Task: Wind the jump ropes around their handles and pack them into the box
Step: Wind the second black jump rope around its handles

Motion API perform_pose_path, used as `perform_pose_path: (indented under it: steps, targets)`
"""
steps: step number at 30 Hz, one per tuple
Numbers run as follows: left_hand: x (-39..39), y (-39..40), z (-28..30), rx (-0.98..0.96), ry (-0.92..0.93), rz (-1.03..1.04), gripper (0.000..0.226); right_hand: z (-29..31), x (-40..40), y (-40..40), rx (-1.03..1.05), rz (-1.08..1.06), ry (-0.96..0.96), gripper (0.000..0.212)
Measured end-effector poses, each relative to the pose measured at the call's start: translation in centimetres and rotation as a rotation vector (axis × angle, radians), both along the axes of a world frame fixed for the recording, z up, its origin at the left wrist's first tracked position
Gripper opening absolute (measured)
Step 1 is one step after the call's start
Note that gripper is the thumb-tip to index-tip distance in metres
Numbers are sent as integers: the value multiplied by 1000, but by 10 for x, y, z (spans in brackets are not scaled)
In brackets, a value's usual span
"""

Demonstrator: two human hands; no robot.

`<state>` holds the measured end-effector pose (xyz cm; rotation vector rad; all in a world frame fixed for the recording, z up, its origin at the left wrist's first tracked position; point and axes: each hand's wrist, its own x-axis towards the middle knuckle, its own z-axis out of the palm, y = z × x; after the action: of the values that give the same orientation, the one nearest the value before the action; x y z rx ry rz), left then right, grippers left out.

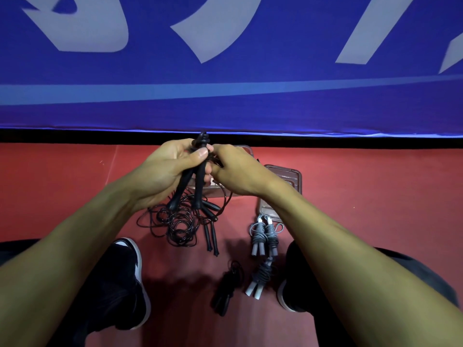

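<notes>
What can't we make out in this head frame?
- Clear plastic box: head view, interior and contents hidden by the hands and right forearm.
- Right hand: fingertips hidden behind the black rope handles, so its hold on the thin black cord is unclear.
- Tangled black rope pile: strands overlap, number of ropes unreadable.
- Left hand: grips the handles; the wraps at their top are too small to count.

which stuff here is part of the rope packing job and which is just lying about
Part of the job:
black handles, gripped by left hand
right hand, pinching the cord
loose black ropes
wound grey ropes
wound black rope
clear box

Just there:
blue banner
shoes
</notes>
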<state>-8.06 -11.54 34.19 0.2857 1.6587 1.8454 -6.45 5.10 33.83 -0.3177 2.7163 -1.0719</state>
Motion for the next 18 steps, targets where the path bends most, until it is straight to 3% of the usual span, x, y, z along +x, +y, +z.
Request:
perform_pose_path:
  steps: [3,13,18]
  targets:
    - [0,-1,0,-65,17,-5,43,-1,0,-1,-3,10,-4,14]
    - [2,1,-2,-161,97,46,34,2,2,-3,-90,63,-43,22]
    - [1,3,-1,-71,31,81,49,7,4,0,-64,17,-5,24]
